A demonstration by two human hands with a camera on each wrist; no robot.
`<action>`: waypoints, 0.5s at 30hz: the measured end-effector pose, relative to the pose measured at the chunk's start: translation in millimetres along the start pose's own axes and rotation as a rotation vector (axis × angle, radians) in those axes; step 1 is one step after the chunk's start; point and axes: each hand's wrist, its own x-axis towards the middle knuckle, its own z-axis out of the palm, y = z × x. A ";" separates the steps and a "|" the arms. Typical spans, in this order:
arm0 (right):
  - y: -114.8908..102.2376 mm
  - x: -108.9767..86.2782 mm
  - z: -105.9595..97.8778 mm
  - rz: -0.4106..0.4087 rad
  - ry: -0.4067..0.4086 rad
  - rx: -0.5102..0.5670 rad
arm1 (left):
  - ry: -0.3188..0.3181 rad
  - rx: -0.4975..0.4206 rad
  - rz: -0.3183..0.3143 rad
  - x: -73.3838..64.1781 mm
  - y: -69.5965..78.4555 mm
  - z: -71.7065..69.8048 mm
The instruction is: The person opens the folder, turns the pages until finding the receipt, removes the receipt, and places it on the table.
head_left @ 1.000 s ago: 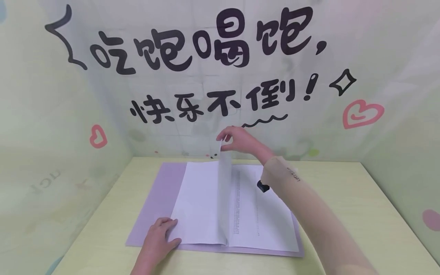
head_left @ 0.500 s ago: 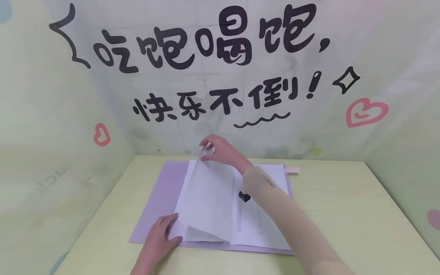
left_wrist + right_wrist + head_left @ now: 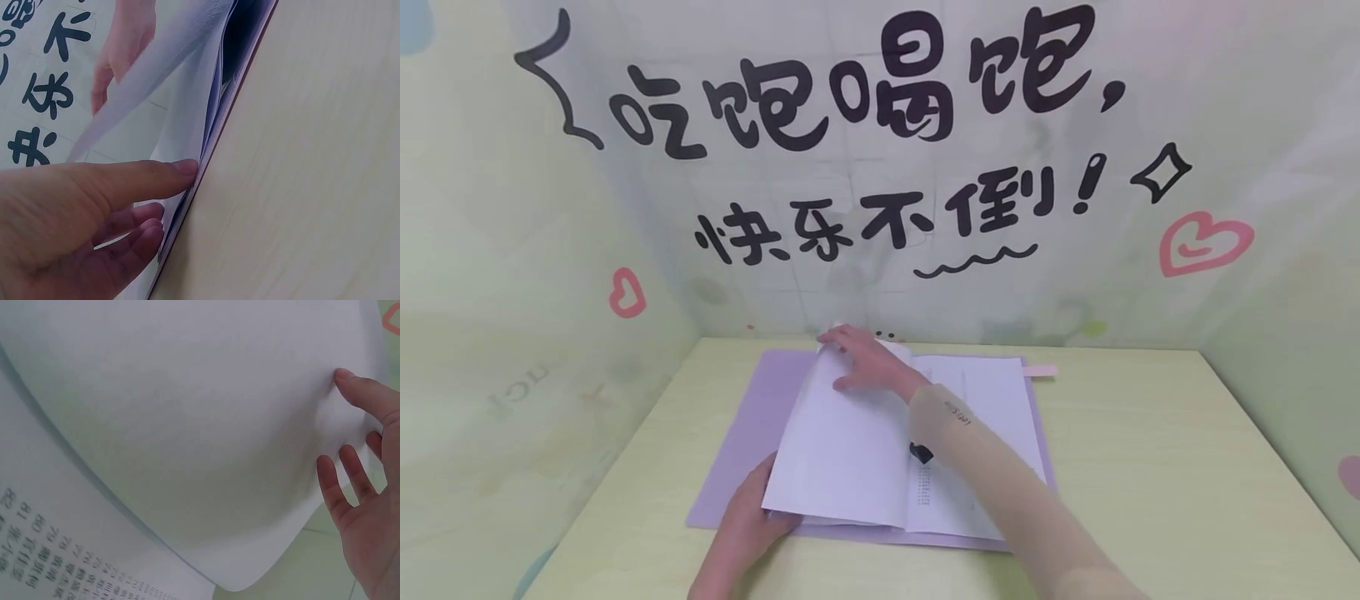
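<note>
A booklet with a purple cover [image 3: 747,433] lies spread on the table. Over its left side arches a blank white sheet [image 3: 842,446], its outer edge raised. My right hand [image 3: 871,365] touches this sheet near its far end; in the right wrist view the thumb and fingers [image 3: 334,494] are spread apart against the paper. My left hand [image 3: 747,517] rests at the near left corner, its fingertips partly hidden under the sheet. In the left wrist view its thumb [image 3: 150,178] lies on the page edges. Printed rows run down the right page [image 3: 988,400].
A pale pink tab [image 3: 1041,371] sticks out at the far right of the booklet. Wooden table top [image 3: 1165,467] surrounds it. Behind stands a patterned backdrop [image 3: 887,300] with black lettering.
My right hand has carried the sheet from upright over to the left, then lowered and loosened its pinch. The sheet now covers the left fingertips. My left hand has stayed near the corner.
</note>
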 end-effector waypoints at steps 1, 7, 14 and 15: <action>0.1 -1.0 2.2 0.000 -0.010 -0.003 | -0.010 -0.004 -0.018 0.8 0.3 -0.3; 4.0 -3.4 16.6 0.009 -0.066 -0.042 | -0.069 0.024 -0.127 2.7 2.1 -2.6; 7.2 -6.5 32.4 0.081 -0.080 -0.006 | -0.096 0.035 -0.148 2.3 2.3 -2.7; 7.9 -7.2 34.5 0.089 -0.078 -0.003 | -0.101 0.038 -0.144 2.0 2.7 -2.8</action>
